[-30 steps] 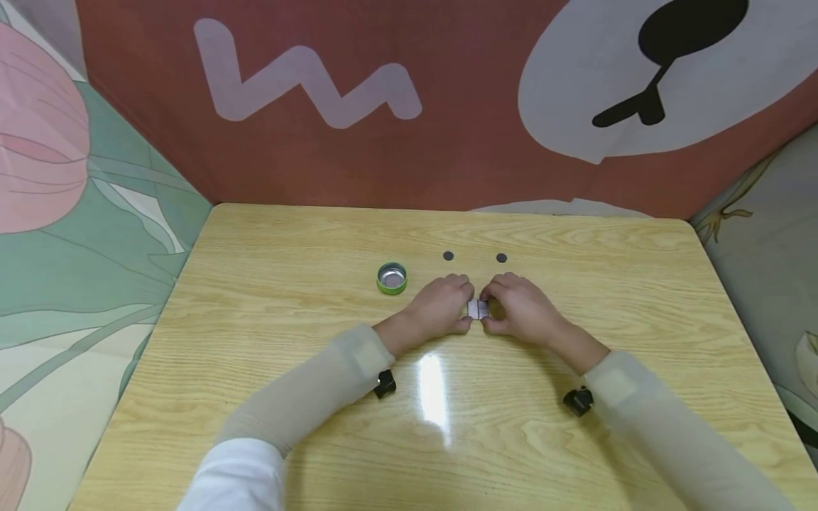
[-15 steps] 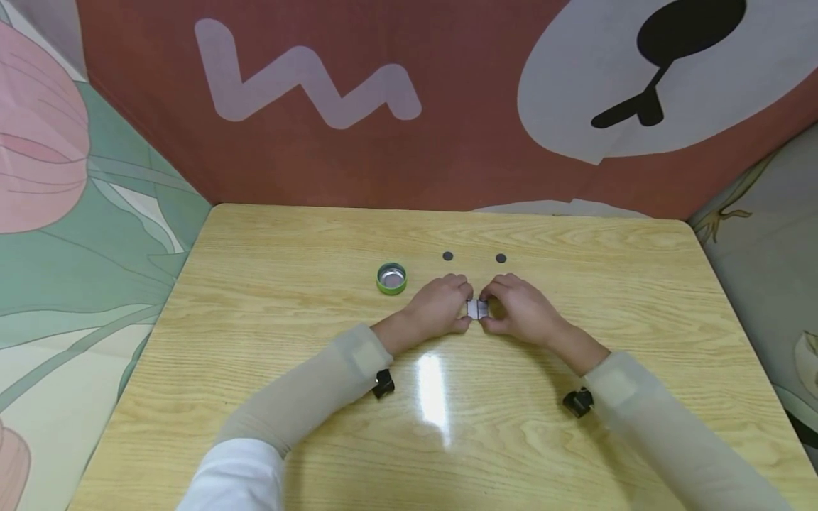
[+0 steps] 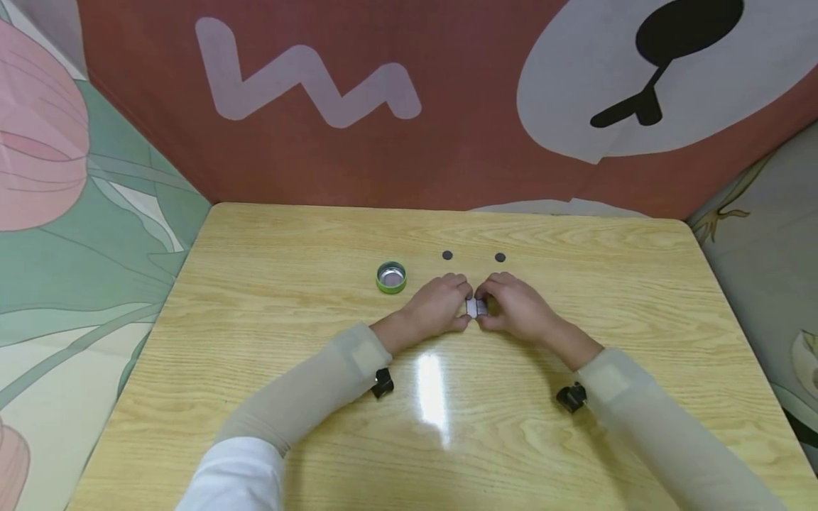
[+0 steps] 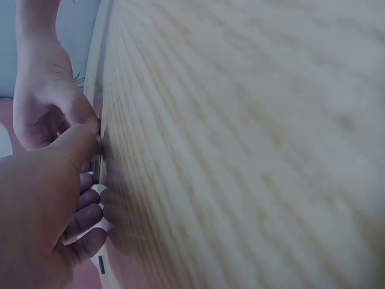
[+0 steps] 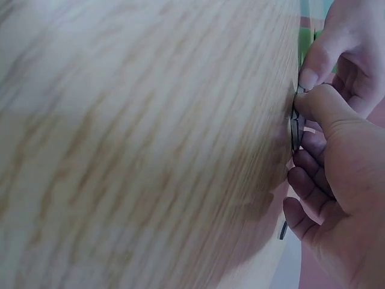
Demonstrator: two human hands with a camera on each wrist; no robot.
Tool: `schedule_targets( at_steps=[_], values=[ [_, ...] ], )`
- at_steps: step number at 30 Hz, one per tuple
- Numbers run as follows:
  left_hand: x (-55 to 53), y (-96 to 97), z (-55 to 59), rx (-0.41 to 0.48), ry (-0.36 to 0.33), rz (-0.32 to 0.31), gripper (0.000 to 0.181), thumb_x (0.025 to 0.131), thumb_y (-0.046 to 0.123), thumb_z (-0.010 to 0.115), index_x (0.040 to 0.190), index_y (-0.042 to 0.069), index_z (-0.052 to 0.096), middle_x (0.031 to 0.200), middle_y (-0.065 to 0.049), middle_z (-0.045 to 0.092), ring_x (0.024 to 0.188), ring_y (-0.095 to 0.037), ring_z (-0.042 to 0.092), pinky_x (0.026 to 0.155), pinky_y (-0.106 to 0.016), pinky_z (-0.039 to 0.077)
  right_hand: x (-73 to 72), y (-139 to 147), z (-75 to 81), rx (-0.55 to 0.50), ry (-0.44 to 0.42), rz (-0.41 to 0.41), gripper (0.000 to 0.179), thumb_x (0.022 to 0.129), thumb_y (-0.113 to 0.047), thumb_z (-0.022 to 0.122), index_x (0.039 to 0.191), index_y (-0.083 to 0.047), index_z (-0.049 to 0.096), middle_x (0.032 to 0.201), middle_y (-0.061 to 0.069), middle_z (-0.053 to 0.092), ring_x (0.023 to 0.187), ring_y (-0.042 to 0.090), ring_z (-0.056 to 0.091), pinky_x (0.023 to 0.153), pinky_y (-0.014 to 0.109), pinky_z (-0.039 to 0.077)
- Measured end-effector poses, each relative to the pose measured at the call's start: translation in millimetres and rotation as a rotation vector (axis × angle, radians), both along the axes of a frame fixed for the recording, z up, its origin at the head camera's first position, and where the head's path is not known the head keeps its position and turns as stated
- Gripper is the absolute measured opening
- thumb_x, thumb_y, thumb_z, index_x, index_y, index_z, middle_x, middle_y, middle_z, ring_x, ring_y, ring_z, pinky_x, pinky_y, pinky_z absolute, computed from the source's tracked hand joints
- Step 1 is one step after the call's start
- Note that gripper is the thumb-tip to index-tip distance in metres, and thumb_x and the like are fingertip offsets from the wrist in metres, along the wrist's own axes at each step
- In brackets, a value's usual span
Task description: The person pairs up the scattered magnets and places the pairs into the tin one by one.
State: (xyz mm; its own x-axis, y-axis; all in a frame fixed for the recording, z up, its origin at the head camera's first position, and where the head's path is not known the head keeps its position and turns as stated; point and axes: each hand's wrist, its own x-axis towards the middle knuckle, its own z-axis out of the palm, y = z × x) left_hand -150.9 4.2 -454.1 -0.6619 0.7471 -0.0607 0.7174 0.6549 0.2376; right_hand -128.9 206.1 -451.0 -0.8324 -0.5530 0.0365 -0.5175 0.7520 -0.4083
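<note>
Two small flat whitish pieces lie edge to edge on the wooden table (image 3: 307, 284), near its middle. My left hand (image 3: 437, 306) pinches the left piece (image 3: 471, 307) between thumb and fingers. The right piece (image 3: 482, 307) is pinched the same way by my right hand (image 3: 520, 306), and its outer part is covered by the fingers. The hands face each other with their tips close together. Both wrist views show the pieces edge-on as a thin dark strip (image 5: 295, 133) low at the tabletop; their exact kind cannot be told.
A round green tin (image 3: 391, 277), open at the top with a silvery inside, stands left of the hands. Beyond them lie two dark discs, one left (image 3: 447, 255) and one right (image 3: 500, 257). A red patterned wall covering (image 3: 319, 163) rises behind the table's far edge.
My right hand and forearm have shifted slightly left, bringing the right piece closer against the left one. The left hand keeps its hold almost unmoved.
</note>
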Motion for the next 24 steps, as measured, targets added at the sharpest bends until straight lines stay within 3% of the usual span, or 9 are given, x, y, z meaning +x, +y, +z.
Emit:
schedule_targets(
  at_steps=[13, 19, 24],
  values=[
    [2.9, -2.5, -3.6, 0.04, -0.007, 0.029, 0.041, 0.095, 0.035, 0.071, 0.125, 0.007, 0.067, 0.116, -0.003, 0.063, 0.108, -0.018, 0.057, 0.097, -0.031, 0.049, -8.7, -1, -0.2, -0.016, -0.108, -0.009, 0.035, 0.078, -0.016, 0.084, 0.105, 0.001, 0.068, 0.1, 0.007, 0.064, 0.095, 0.025, 0.058, 0.087, 0.042, 0.05],
    [4.1, -9.2, 2.6, 0.046, -0.021, 0.063, 0.041, 0.099, 0.037, 0.066, 0.129, 0.009, 0.066, 0.122, -0.004, 0.062, 0.112, -0.018, 0.058, 0.098, -0.032, 0.049, -11.0, -2, -0.3, -0.014, -0.133, -0.007, 0.035, 0.079, -0.016, 0.083, 0.105, 0.0, 0.067, 0.1, 0.007, 0.064, 0.094, 0.023, 0.058, 0.086, 0.041, 0.05],
    [3.7, -19.6, 15.3, 0.072, 0.004, 0.074, 0.038, 0.102, 0.036, 0.062, 0.129, 0.011, 0.066, 0.124, -0.002, 0.062, 0.116, -0.018, 0.059, 0.099, -0.035, 0.048, -10.6, -2, 1.1, -0.018, -0.144, -0.01, 0.035, 0.078, -0.014, 0.084, 0.105, 0.001, 0.067, 0.1, 0.008, 0.064, 0.094, 0.023, 0.058, 0.086, 0.041, 0.051]
  ],
)
